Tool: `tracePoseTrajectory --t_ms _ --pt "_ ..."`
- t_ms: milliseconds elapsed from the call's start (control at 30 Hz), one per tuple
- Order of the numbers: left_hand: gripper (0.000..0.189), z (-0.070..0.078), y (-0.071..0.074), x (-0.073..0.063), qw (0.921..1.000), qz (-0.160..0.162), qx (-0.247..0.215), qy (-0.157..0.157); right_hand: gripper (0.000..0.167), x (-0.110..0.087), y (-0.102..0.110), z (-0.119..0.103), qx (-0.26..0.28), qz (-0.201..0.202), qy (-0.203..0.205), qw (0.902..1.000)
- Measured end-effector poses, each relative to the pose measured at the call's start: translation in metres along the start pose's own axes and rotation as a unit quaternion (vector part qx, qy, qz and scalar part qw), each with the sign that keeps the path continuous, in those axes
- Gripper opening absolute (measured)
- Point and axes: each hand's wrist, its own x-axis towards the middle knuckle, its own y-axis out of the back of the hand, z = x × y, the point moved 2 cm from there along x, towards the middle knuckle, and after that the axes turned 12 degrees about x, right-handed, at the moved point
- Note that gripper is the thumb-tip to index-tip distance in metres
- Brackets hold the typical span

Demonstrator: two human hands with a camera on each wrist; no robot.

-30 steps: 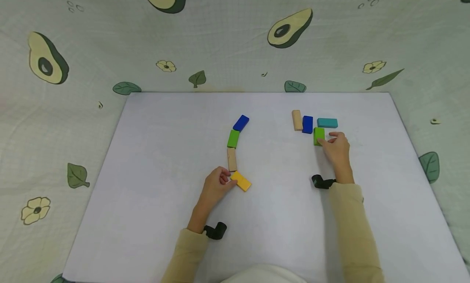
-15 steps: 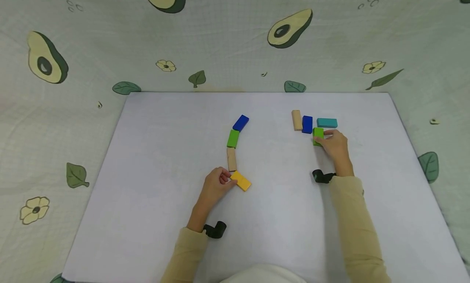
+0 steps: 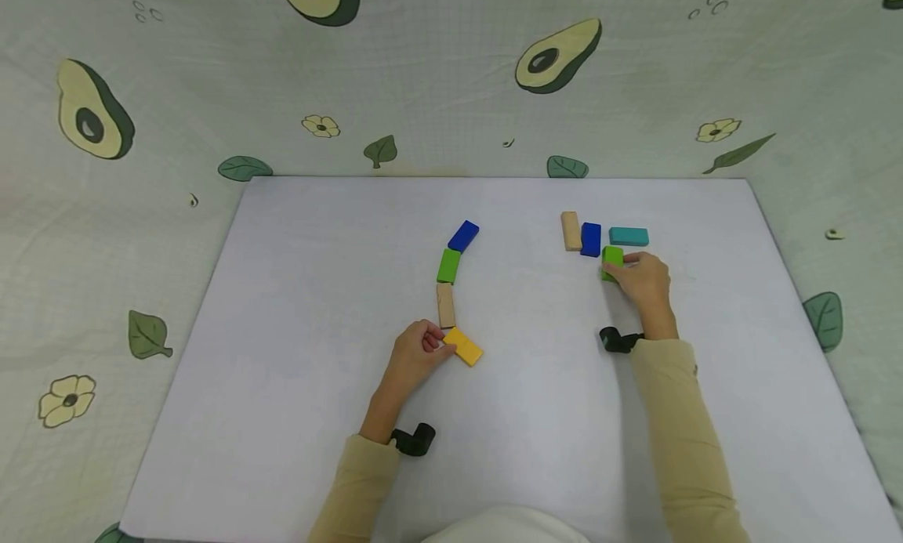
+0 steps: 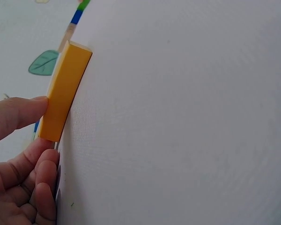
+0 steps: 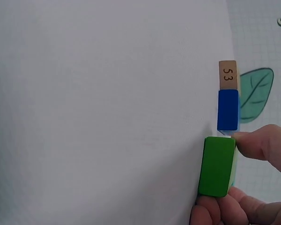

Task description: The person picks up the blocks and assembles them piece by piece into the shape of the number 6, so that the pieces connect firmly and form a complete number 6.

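My left hand point(image 3: 415, 358) pinches one end of a yellow block point(image 3: 463, 346) between thumb and forefinger; the other fingers curl beneath in the left wrist view. This block touches the near end of a curved row: a plain wooden block point(image 3: 446, 305), a green block point(image 3: 448, 266) and a blue block point(image 3: 463, 236). Farther right, my right hand point(image 3: 643, 283) grips another green block point(image 5: 217, 166), thumb on one side and fingers on the other. Close to it lie a second blue block point(image 3: 591, 239), a teal block point(image 3: 629, 236) and a wooden block point(image 5: 228, 75) marked 53.
The blocks lie on a white tabletop point(image 3: 310, 237). Behind it and at both sides spreads a pale cloth point(image 3: 437, 65) printed with avocados, leaves and flowers. A black wrist camera mount point(image 3: 416, 439) sits by the left wrist, another mount point(image 3: 619, 340) by the right.
My right hand has shifted slightly left and its forefinger has come in against the green block. My left hand and the yellow block stay where they were.
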Motion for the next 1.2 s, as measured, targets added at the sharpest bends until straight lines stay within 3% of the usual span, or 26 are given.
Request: tracePoseTrajectory --t_ms 400,700,1000,1200 --pt "0.025 0.002 0.001 -0.001 1.0000 -0.001 0.002 -0.002 0.066 -0.018 -0.002 0.005 0.024 0.005 -0.002 0.9997" --pt "0.024 0.004 0.002 -0.003 1.0000 -0.003 0.002 0.002 0.066 -0.037 -0.009 0.011 0.031 0.003 0.021 0.9993" --pt "0.025 0.003 0.003 -0.003 1.0000 -0.005 0.006 0.001 0.060 -0.062 -0.021 0.012 0.035 -0.023 0.023 0.9988" --pt "0.025 0.002 0.003 -0.002 1.0000 -0.005 0.007 0.002 0.054 -0.079 -0.031 0.007 0.030 -0.056 0.068 0.9956"
